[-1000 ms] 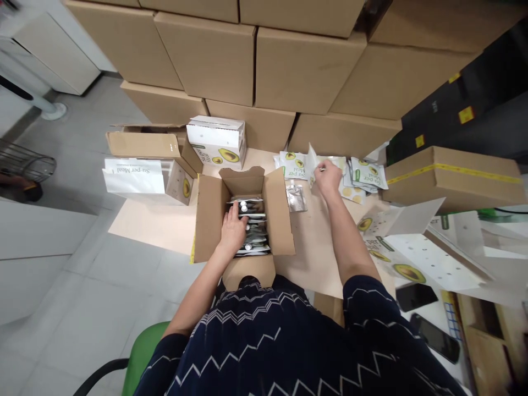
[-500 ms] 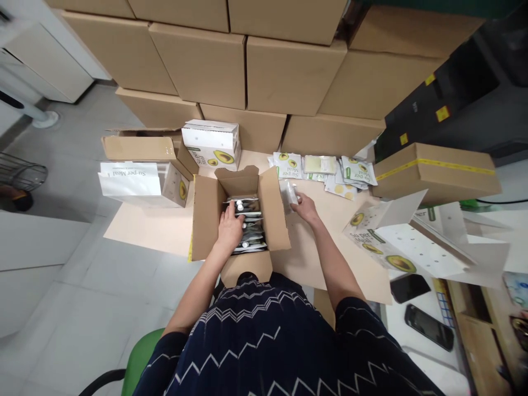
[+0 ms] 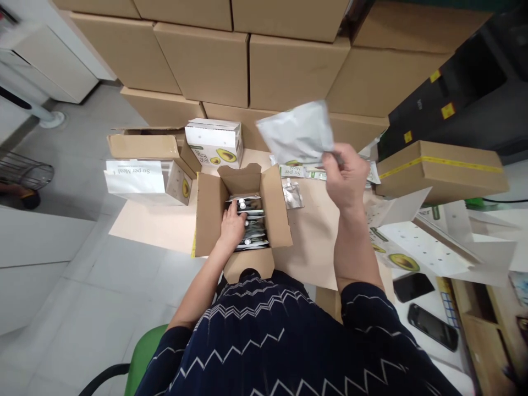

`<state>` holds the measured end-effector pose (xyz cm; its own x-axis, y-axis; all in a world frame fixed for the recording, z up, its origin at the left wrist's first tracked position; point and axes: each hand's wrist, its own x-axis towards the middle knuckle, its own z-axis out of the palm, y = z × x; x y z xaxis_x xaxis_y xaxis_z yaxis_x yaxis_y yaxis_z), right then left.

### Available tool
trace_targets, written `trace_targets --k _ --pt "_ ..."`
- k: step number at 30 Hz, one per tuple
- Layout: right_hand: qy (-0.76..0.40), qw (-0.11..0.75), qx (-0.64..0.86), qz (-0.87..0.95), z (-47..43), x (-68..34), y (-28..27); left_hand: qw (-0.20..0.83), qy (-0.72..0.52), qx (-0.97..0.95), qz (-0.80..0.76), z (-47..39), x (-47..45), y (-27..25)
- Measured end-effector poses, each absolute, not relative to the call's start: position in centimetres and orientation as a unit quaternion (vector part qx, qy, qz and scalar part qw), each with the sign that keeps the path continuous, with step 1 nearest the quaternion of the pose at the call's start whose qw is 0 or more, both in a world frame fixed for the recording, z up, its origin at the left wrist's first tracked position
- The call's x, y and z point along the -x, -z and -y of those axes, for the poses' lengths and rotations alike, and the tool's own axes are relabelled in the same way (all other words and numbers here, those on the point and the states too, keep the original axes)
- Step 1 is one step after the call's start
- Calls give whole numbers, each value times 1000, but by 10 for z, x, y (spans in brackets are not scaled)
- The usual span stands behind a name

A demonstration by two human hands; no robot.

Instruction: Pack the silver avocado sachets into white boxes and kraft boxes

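My right hand point(image 3: 346, 173) is raised over the table, its thumb and fingers closed on the edge of a whitish packet point(image 3: 299, 132), slightly blurred. In front of me stands an open cardboard box point(image 3: 276, 220) with its flaps folded out. Several silver pouches with white spout caps point(image 3: 251, 228) stand in a row inside it. My left hand point(image 3: 232, 226) reaches into the box, fingers extended and resting against the pouches at the left side. Beside the box's right flap lies a silver spouted pouch point(image 3: 292, 193) on the table.
Printed packets point(image 3: 291, 171) lie behind the raised one. White avocado-print boxes stand left point(image 3: 175, 184), back left point(image 3: 223, 151) and right point(image 3: 396, 247). A taped carton point(image 3: 441, 168) sits at the right. Stacked cartons point(image 3: 297, 71) wall off the back. Two dark phones point(image 3: 433, 325) lie lower right.
My right hand has moved from the silver pouch beside the box up and to the right, and now holds a whitish packet. The silver pouch stays on the table. My left hand remains in the box.
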<state>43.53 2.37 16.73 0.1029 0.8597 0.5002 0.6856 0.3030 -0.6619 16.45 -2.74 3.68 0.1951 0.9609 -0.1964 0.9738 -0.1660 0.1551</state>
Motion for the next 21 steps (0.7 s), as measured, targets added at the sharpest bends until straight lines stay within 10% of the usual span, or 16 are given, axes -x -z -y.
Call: trace_targets --k 9,21 --pt "-208 174 431 860 -78 -334 -131 141 8 -757 -638 27 -162 -34" --pt "-112 84 486 863 -77 -339 -148 150 -3 -754 -640 28 -163 -31"
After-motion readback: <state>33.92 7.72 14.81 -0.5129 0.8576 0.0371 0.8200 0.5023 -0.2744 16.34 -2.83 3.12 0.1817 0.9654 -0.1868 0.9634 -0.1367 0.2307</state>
